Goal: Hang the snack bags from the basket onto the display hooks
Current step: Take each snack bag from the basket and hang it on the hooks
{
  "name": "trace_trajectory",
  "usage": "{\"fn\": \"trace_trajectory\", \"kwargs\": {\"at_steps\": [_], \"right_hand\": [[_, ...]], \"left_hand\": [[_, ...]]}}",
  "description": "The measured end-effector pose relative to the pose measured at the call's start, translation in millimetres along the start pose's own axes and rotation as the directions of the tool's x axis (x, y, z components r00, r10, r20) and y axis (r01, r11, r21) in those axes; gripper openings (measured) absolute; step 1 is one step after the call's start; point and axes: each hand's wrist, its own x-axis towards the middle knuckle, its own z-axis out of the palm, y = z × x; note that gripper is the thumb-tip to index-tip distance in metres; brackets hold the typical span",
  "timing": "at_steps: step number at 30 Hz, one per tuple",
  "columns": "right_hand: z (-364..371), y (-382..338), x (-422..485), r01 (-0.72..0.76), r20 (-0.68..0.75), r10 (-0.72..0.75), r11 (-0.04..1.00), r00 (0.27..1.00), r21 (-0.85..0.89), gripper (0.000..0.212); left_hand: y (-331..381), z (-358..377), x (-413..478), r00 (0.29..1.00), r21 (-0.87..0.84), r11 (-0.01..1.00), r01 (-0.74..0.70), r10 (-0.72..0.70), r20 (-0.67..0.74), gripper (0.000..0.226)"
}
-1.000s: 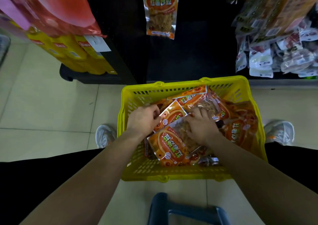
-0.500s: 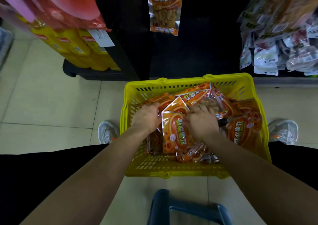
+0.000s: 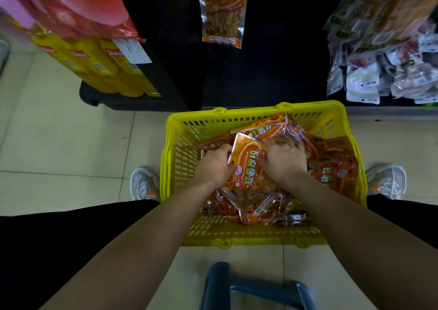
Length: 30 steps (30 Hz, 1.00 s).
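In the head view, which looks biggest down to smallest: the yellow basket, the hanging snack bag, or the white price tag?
1. yellow basket
2. hanging snack bag, farther from the camera
3. white price tag

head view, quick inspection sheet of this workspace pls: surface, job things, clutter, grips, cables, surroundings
surface: pale tiled floor, yellow basket standing on it.
job's things: orange snack bags piled in the basket; one raised bag between the hands; one hung bag on the dark display above.
clutter: blue frame at the bottom edge, identity unclear.
grips: left hand grips the raised bag's left edge; right hand curled at its right edge, hold unclear.
cables: nothing seen.
surroundings: yellow packs left, white packets right, shoes beside the basket.
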Motion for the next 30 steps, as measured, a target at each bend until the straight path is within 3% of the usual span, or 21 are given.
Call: {"fn": "trace_trajectory", "kwargs": {"at_steps": [6, 8, 12, 18, 22, 27, 30], "right_hand": [[-42, -4, 5, 0.14, 0.055, -0.166, 0.936, 0.985, 0.324, 0.088], [-71, -8, 5, 0.18, 0.07, -0.213, 0.93, 0.975, 0.321, 0.079], [-133, -11, -3, 0.29, 0.025, -0.313, 0.903, 0.949, 0.317, 0.028], [-223, -9, -35, 0.344, -0.103, -0.329, 0.868, 0.939, 0.359, 0.022], [-259, 2, -53, 0.364, -0.214, -0.297, 0.818, 0.931, 0.446, 0.024], [-262, 10, -62, 0.322, -0.211, -0.244, 0.733, 0.947, 0.599, 0.015], [-268, 11, -57, 0.317, -0.221, -0.228, 0.725, 0.948, 0.612, 0.019]], "left_hand": [[17, -26, -8, 0.996, -0.022, 0.996, -0.088, 0.087, -0.031, 0.015], [25, -45, -17, 0.988, 0.019, 0.989, -0.144, 0.145, -0.047, 0.012], [40, -89, -41, 0.98, -0.014, 0.983, -0.181, 0.18, -0.085, 0.016], [72, -170, -81, 0.929, -0.06, 0.939, -0.338, 0.323, -0.181, 0.021], [83, -204, -98, 0.899, 0.01, 0.921, -0.39, 0.383, -0.21, 0.024], [86, -204, -104, 0.872, -0.171, 0.886, -0.432, 0.361, -0.331, 0.007], [95, -206, -99, 0.855, -0.222, 0.865, -0.45, 0.346, -0.386, 0.009]]}}
